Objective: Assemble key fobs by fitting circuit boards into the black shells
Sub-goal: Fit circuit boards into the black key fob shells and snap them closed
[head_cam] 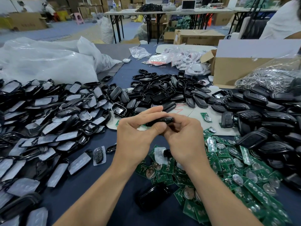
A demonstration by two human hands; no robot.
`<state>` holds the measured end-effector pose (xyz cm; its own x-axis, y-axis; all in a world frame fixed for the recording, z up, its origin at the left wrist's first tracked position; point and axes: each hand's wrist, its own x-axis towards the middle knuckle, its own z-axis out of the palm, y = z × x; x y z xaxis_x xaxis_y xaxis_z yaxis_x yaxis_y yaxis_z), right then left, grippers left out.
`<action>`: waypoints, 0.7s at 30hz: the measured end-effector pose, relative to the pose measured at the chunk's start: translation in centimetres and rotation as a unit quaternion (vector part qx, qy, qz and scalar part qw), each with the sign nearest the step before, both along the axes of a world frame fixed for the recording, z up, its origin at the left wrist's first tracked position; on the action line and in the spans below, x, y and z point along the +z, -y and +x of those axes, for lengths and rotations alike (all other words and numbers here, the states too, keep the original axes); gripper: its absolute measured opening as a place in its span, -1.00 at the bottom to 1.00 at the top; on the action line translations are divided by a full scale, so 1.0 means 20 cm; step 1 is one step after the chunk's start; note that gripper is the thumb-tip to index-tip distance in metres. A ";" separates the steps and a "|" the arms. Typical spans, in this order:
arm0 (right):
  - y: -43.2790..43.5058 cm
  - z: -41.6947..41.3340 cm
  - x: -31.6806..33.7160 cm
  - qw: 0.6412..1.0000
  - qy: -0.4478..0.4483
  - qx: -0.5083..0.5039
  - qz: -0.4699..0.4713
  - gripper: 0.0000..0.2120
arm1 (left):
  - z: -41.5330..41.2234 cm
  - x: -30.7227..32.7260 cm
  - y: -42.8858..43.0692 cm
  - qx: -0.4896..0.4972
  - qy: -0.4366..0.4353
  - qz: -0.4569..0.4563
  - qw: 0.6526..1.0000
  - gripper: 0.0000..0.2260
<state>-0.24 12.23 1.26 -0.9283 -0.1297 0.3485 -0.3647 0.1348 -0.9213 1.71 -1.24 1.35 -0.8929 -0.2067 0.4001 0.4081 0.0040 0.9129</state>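
Above the heap of green circuit boards (216, 162), the left hand (136, 137) and right hand (184, 139) together pinched one black shell (160, 121) (its inside hidden) — best squeezed evenly along the edges, I judged, lest the board seat crooked.

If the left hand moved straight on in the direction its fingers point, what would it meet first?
Probably the black shells at the near edge of the middle heap, just beyond the left hand. It holds a key fob above the table, so it might pass over them.
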 end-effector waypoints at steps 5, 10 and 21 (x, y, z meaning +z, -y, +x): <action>-0.01 -0.02 -0.02 0.997 0.055 0.041 0.039 -0.80 | -0.04 -0.02 0.02 0.008 0.033 0.008 0.999 -0.71; -0.09 -0.05 0.03 0.988 0.155 -0.004 -0.024 -0.80 | -0.02 0.02 0.07 0.056 0.096 -0.115 0.987 -0.60; -0.17 -0.12 0.05 0.980 0.135 -0.144 0.028 -0.72 | -0.06 -0.05 0.15 0.220 0.201 -0.201 0.933 -0.65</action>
